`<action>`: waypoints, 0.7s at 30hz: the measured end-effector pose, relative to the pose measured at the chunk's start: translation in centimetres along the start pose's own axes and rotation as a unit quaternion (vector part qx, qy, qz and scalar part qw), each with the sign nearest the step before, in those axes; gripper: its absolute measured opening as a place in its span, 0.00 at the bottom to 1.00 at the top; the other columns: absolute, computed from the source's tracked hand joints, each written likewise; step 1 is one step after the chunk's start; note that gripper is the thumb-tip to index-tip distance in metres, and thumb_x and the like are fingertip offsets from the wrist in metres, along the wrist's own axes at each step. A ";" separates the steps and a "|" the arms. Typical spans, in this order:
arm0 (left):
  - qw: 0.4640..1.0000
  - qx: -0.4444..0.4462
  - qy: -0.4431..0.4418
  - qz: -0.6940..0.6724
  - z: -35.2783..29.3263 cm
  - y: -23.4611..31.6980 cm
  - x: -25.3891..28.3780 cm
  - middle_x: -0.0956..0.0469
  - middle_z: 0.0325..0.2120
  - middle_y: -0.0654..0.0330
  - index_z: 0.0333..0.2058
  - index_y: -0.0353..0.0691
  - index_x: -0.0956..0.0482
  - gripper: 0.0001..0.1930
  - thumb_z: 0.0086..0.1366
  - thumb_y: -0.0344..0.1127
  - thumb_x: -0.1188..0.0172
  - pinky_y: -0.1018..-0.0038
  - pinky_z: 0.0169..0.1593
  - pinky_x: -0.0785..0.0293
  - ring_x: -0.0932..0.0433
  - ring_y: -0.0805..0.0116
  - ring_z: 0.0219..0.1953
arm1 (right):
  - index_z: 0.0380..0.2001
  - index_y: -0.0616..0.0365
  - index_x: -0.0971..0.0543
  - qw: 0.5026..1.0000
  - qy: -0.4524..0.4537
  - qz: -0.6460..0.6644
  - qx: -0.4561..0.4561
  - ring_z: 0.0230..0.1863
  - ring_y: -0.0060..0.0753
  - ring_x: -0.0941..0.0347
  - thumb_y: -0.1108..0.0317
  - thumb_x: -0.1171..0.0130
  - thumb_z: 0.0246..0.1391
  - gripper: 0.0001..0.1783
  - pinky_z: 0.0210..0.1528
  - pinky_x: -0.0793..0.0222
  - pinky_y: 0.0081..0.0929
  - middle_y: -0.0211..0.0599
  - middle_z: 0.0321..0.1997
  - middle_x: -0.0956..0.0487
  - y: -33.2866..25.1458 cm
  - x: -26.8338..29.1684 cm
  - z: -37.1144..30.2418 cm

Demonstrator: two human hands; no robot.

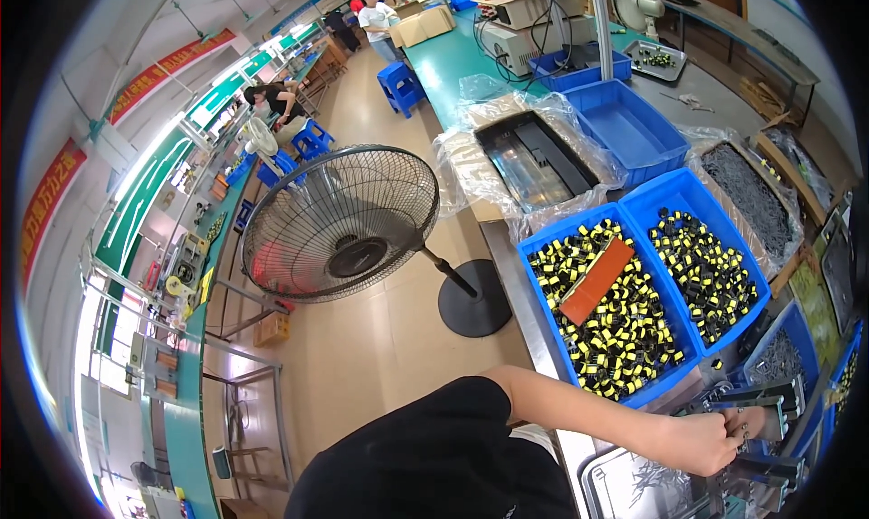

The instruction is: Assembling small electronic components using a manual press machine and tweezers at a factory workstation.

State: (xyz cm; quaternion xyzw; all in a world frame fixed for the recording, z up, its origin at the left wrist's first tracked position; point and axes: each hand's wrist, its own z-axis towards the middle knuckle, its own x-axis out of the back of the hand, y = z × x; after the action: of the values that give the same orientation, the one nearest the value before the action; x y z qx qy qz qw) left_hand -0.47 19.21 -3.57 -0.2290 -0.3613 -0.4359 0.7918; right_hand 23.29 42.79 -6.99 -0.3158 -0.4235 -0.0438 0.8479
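My left arm, in a black sleeve, reaches to the lower right. My left hand (699,443) is closed, its fingertips at a metal fixture (769,469) with dark clamp-like parts; whatever it pinches is too small or hidden to name. Just beyond it, part of my right hand (746,421) shows against the fixture, its fingers mostly hidden. Below the left hand lies a metal tray (602,492) with thin silver pins (659,485). Behind the forearm stands a blue bin (540,275) full of small black-and-yellow components (625,338), a reddish-brown board (599,282) lying on them.
A second blue bin (644,213) of similar components adjoins the first. Farther back are an empty blue bin (634,134) and a black tray (534,161) in clear plastic. Metal pins fill a box (747,193) at right. A floor fan (348,229) stands left of the bench.
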 end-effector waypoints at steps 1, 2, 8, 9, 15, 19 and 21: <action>1.000 0.002 0.004 0.007 0.2 0.1 0.4 0.21 0.36 0.37 0.33 0.23 0.22 0.15 0.55 0.35 0.41 0.65 0.29 0.24 0.19 0.54 0.26 | 0.31 0.62 0.37 0.997 0.025 0.033 -0.062 0.29 0.37 0.42 0.71 0.50 0.68 0.11 0.33 0.38 0.35 0.39 0.27 0.37 0.3 -0.1 0.5; 1.000 0.003 0.009 0.014 0.5 0.2 0.6 0.21 0.35 0.37 0.33 0.23 0.22 0.15 0.55 0.35 0.41 0.64 0.30 0.23 0.19 0.54 0.26 | 0.31 0.62 0.37 0.997 0.028 0.033 -0.062 0.29 0.37 0.42 0.71 0.50 0.68 0.11 0.33 0.38 0.35 0.39 0.27 0.37 2.7 -1.9 1.2; 0.999 -0.009 -0.011 -0.035 0.7 0.0 0.1 0.21 0.36 0.37 0.32 0.23 0.23 0.15 0.55 0.35 0.41 0.64 0.28 0.25 0.19 0.55 0.23 | 0.34 0.63 0.33 0.998 -0.059 0.011 -0.027 0.26 0.37 0.41 0.68 0.43 0.68 0.13 0.30 0.38 0.34 0.39 0.26 0.36 0.9 -3.9 -0.6; 0.999 -0.008 -0.011 -0.033 0.7 0.0 0.1 0.21 0.36 0.37 0.32 0.23 0.23 0.15 0.55 0.35 0.41 0.64 0.28 0.25 0.19 0.55 0.23 | 0.33 0.63 0.33 0.985 -0.076 0.091 -0.123 0.27 0.38 0.40 0.68 0.43 0.67 0.12 0.31 0.38 0.35 0.39 0.26 0.36 -0.5 -4.0 -1.0; 0.998 0.020 -0.026 -0.044 0.4 0.3 -0.3 0.20 0.36 0.37 0.32 0.24 0.23 0.15 0.55 0.35 0.41 0.64 0.29 0.24 0.19 0.55 0.24 | 0.31 0.60 0.35 0.990 -0.111 0.084 -0.036 0.30 0.38 0.40 0.66 0.44 0.67 0.14 0.35 0.37 0.36 0.40 0.28 0.37 -1.6 -4.1 -1.6; 1.000 0.011 -0.003 0.003 0.6 0.5 0.2 0.20 0.38 0.35 0.37 0.22 0.24 0.17 0.57 0.35 0.42 0.63 0.32 0.24 0.17 0.53 0.28 | 0.30 0.60 0.36 0.982 -0.123 0.098 -0.104 0.30 0.37 0.41 0.65 0.45 0.68 0.15 0.35 0.37 0.35 0.40 0.28 0.37 -1.8 -3.9 -1.7; 1.000 0.021 -0.017 0.005 0.8 0.6 0.6 0.19 0.39 0.34 0.39 0.22 0.25 0.18 0.58 0.35 0.42 0.63 0.32 0.23 0.16 0.52 0.30 | 0.31 0.60 0.36 0.982 -0.129 0.110 -0.089 0.31 0.37 0.41 0.64 0.45 0.68 0.15 0.35 0.37 0.34 0.40 0.29 0.37 -1.2 -3.9 -1.8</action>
State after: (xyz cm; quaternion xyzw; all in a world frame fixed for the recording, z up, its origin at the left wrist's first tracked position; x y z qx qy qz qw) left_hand -0.03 19.76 -2.61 -0.2219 -0.3826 -0.4200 0.7925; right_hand 21.62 40.03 -10.10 -0.4372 -0.4868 0.0532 0.7544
